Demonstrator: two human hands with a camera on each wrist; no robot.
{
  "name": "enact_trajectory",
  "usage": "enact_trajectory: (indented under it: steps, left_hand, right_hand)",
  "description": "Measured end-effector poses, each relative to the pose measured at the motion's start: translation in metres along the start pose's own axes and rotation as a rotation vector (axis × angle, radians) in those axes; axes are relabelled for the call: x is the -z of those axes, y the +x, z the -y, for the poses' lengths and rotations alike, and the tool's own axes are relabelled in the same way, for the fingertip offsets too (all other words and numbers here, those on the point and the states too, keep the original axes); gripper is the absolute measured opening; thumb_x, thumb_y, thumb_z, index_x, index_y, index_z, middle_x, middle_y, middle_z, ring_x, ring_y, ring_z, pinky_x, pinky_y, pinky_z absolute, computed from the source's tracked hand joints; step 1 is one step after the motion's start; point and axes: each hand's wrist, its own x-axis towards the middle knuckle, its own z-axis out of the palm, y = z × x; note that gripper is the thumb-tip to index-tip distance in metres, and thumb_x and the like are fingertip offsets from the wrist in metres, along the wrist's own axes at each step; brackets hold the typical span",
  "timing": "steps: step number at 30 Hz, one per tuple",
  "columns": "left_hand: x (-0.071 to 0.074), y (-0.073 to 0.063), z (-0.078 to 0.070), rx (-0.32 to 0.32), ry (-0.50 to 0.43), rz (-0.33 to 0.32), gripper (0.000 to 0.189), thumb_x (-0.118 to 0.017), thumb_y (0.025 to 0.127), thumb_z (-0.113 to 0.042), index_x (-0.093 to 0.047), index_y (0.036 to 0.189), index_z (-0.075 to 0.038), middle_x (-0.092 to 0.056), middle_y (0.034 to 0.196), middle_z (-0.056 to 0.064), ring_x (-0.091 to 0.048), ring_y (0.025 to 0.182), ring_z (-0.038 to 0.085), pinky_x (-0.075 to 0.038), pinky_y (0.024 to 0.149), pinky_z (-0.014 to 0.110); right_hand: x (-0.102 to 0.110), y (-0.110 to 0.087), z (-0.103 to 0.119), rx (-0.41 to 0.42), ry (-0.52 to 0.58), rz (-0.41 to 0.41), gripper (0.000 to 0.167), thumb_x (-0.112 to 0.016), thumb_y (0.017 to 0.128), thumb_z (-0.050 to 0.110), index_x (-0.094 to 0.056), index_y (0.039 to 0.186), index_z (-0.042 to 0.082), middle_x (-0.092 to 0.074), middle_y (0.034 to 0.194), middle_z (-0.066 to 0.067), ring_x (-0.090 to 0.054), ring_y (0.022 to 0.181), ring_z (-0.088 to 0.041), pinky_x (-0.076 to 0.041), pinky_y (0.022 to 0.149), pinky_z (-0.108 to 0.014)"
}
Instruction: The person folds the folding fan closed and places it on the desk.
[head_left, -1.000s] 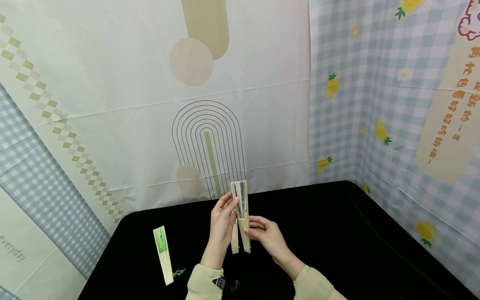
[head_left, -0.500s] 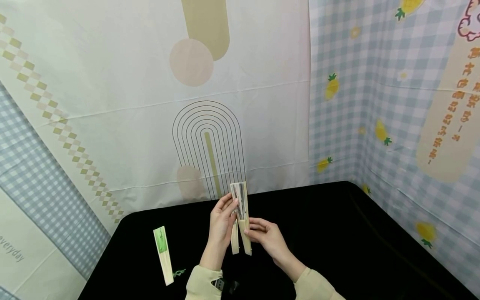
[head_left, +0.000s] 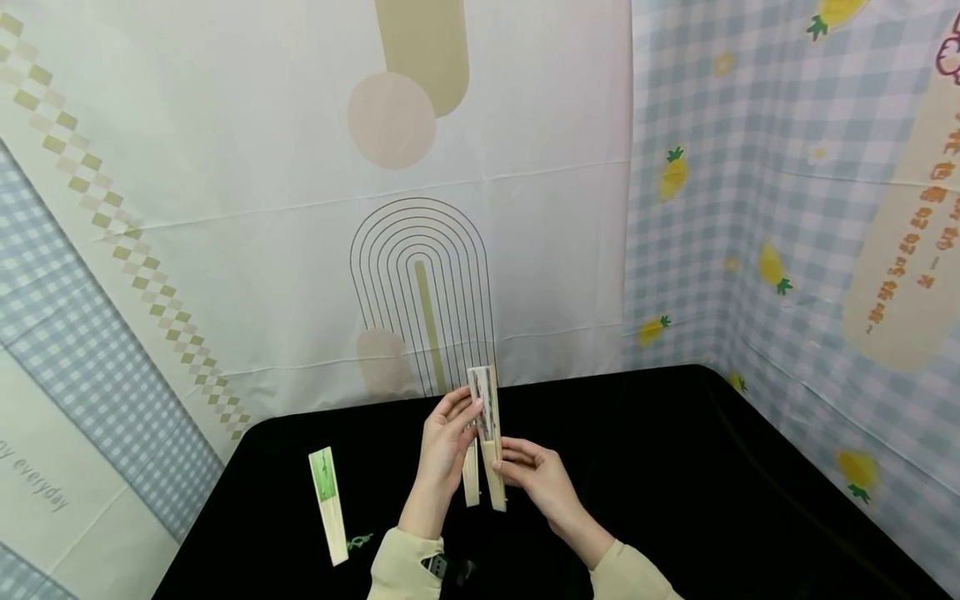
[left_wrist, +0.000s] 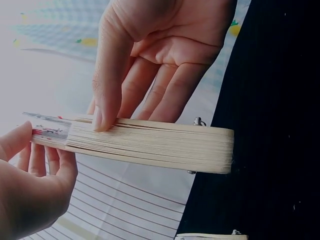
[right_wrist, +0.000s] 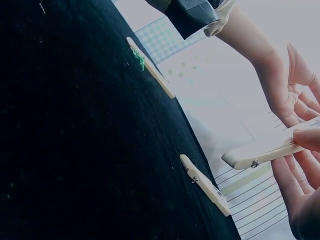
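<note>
A folded hand fan [head_left: 492, 467] with pale bamboo ribs and a white printed leaf is held upright, off the table. My left hand [head_left: 446, 442] pinches its printed upper part between thumb and fingers. Lower down, my right hand [head_left: 540, 477] pinches the bamboo ribs, with its thumb on the stacked edges, as the left wrist view shows. A metal rivet [right_wrist: 255, 163] shows near the held fan's base. Beyond it lies a second folded fan [right_wrist: 206, 185], apart from both hands; in the head view the left hand and held fan partly hide it.
On the left of the black-covered table [head_left: 637, 483] lies a folded fan with a green leaf [head_left: 328, 504] and a green tassel [head_left: 360, 542]. Printed cloth [head_left: 555, 250] hangs behind the table, and checked cloth [head_left: 675, 267] hangs along the right.
The head view has shifted slightly. The held fan has turned a little, so its printed part looks narrower. Both hands keep their hold on it.
</note>
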Motion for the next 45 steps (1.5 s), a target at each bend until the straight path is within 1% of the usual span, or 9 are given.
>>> enact_trajectory:
  steps: [2, 7, 14, 20, 25, 29, 36, 40, 45]
  left_hand:
    - [0.0, 0.001, 0.0, 0.002, 0.007, 0.013, 0.042, -0.068, 0.097, -0.011, -0.053, 0.136, -0.001, -0.06, 0.127, 0.01, -0.061, 0.111, 0.018, -0.054, 0.089, 0.031]
    - [-0.001, 0.002, 0.002, 0.006, 0.011, 0.016, 0.041, -0.068, 0.098, -0.01, -0.054, 0.135, 0.0, -0.06, 0.126, 0.011, -0.062, 0.11, 0.018, -0.055, 0.089, 0.031]
    - [-0.004, 0.003, 0.003, 0.015, 0.027, 0.015, 0.036, -0.069, 0.096, -0.007, -0.059, 0.13, -0.001, -0.064, 0.119, 0.008, -0.064, 0.107, 0.018, -0.055, 0.087, 0.03]
    - [-0.006, 0.001, 0.006, 0.037, 0.069, 0.069, 0.035, -0.07, 0.095, -0.004, -0.062, 0.128, 0.001, -0.066, 0.116, 0.007, -0.064, 0.106, 0.018, -0.055, 0.089, 0.029]
    - [-0.005, -0.001, 0.01, 0.068, 0.157, 0.119, 0.04, -0.07, 0.095, -0.006, -0.06, 0.133, 0.001, -0.065, 0.122, 0.009, -0.063, 0.11, 0.019, -0.053, 0.093, 0.032]
    - [-0.005, -0.003, 0.013, 0.067, 0.212, 0.147, 0.042, -0.07, 0.095, -0.008, -0.06, 0.134, 0.002, -0.065, 0.123, 0.011, -0.063, 0.111, 0.02, -0.053, 0.095, 0.034]
    - [-0.004, -0.004, 0.017, 0.065, 0.234, 0.174, 0.041, -0.069, 0.096, -0.007, -0.06, 0.135, 0.003, -0.065, 0.122, 0.011, -0.064, 0.109, 0.02, -0.054, 0.094, 0.034]
    - [-0.005, -0.004, 0.018, 0.058, 0.238, 0.181, 0.041, -0.069, 0.096, -0.007, -0.06, 0.135, 0.004, -0.065, 0.122, 0.011, -0.064, 0.109, 0.02, -0.054, 0.094, 0.034]
    - [-0.007, -0.005, 0.022, 0.06, 0.251, 0.195, 0.04, -0.069, 0.096, -0.006, -0.061, 0.133, 0.005, -0.067, 0.12, 0.011, -0.065, 0.105, 0.018, -0.055, 0.089, 0.032]
  right_hand:
    - [0.0, 0.0, 0.0, 0.002, 0.005, -0.003, 0.045, -0.076, 0.092, 0.013, -0.063, 0.132, -0.004, -0.071, 0.116, -0.019, -0.071, 0.101, -0.027, -0.06, 0.083, -0.034]
    - [0.002, 0.001, -0.001, 0.004, 0.012, -0.012, 0.043, -0.076, 0.091, 0.01, -0.064, 0.129, -0.005, -0.071, 0.113, -0.018, -0.071, 0.099, -0.026, -0.06, 0.083, -0.034]
    - [0.005, 0.002, 0.001, -0.009, 0.001, -0.022, 0.039, -0.076, 0.091, 0.012, -0.067, 0.125, -0.004, -0.072, 0.11, -0.017, -0.071, 0.096, -0.026, -0.06, 0.081, -0.035]
    - [0.011, 0.003, 0.007, -0.022, 0.01, -0.052, 0.04, -0.076, 0.092, 0.015, -0.066, 0.127, -0.002, -0.071, 0.112, -0.015, -0.071, 0.096, -0.026, -0.06, 0.081, -0.036]
    - [0.016, 0.005, 0.011, 0.009, 0.027, -0.078, 0.039, -0.076, 0.092, 0.012, -0.066, 0.126, -0.003, -0.07, 0.112, -0.017, -0.071, 0.097, -0.026, -0.06, 0.081, -0.037]
    - [0.019, 0.006, 0.013, 0.021, 0.029, -0.098, 0.038, -0.076, 0.092, 0.012, -0.067, 0.125, -0.002, -0.069, 0.111, -0.016, -0.07, 0.097, -0.025, -0.061, 0.081, -0.037]
    - [0.021, 0.007, 0.015, 0.02, 0.036, -0.111, 0.037, -0.077, 0.09, 0.011, -0.068, 0.123, -0.002, -0.069, 0.107, -0.014, -0.07, 0.094, -0.025, -0.061, 0.08, -0.038]
    - [0.023, 0.007, 0.015, 0.023, 0.03, -0.107, 0.036, -0.077, 0.091, 0.014, -0.068, 0.122, -0.003, -0.069, 0.109, -0.015, -0.07, 0.095, -0.025, -0.061, 0.081, -0.037]
    - [0.03, 0.008, 0.015, 0.041, 0.033, -0.122, 0.036, -0.076, 0.092, 0.017, -0.069, 0.122, -0.001, -0.069, 0.11, -0.016, -0.07, 0.095, -0.026, -0.06, 0.081, -0.037]
